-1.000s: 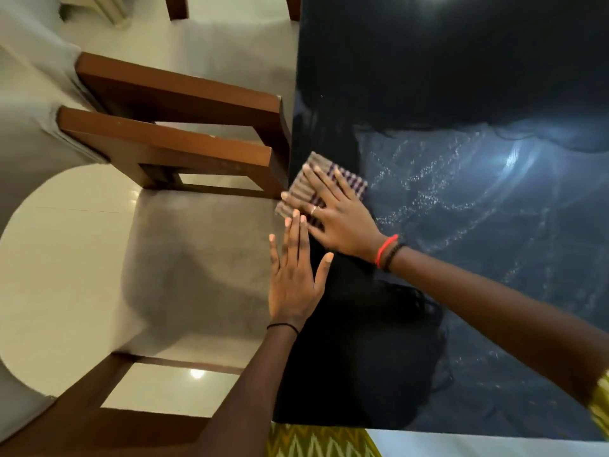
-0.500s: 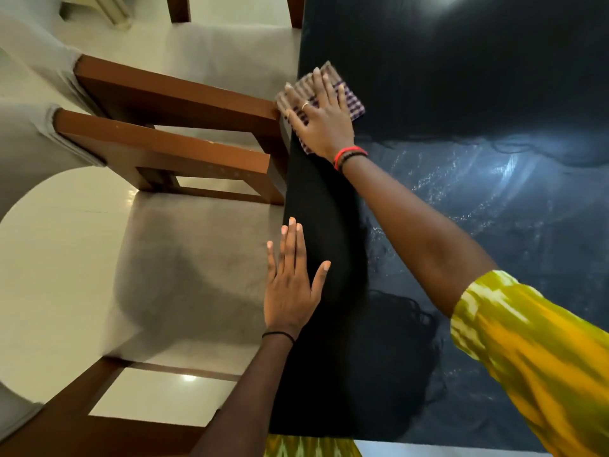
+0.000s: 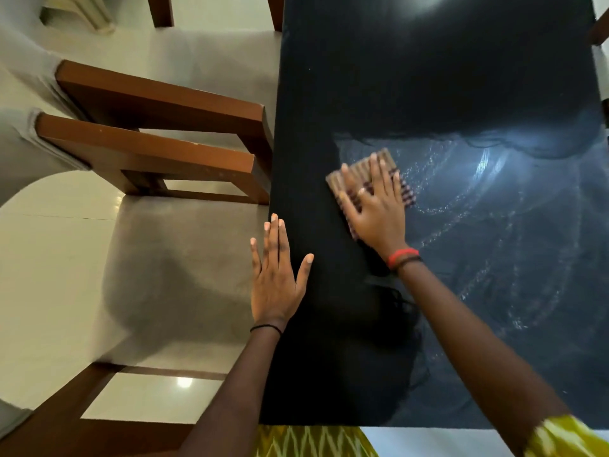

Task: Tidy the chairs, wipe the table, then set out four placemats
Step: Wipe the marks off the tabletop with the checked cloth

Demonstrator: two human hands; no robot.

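Note:
A glossy black table [image 3: 428, 77] fills the right side of the view, with wet wipe streaks on its right half. My right hand [image 3: 374, 206] lies flat on a folded checked cloth [image 3: 362, 171] and presses it onto the tabletop, a little in from the left edge. My left hand [image 3: 275, 275] rests flat with fingers spread on the table's left edge, holding nothing. Two wooden chairs with grey seats stand tucked against the left side: a near chair [image 3: 171, 275] and a far chair [image 3: 211, 61].
Wooden armrests [image 3: 148, 150] of the two chairs butt against the table's left edge. Pale glossy floor tiles [image 3: 49, 219] show on the left. My yellow patterned clothing [image 3: 313, 441] is at the bottom edge.
My right hand slid the cloth from the table's left edge up to the far chair's armrest, then back toward me and rightward onto the tabletop. The left hand stayed put.

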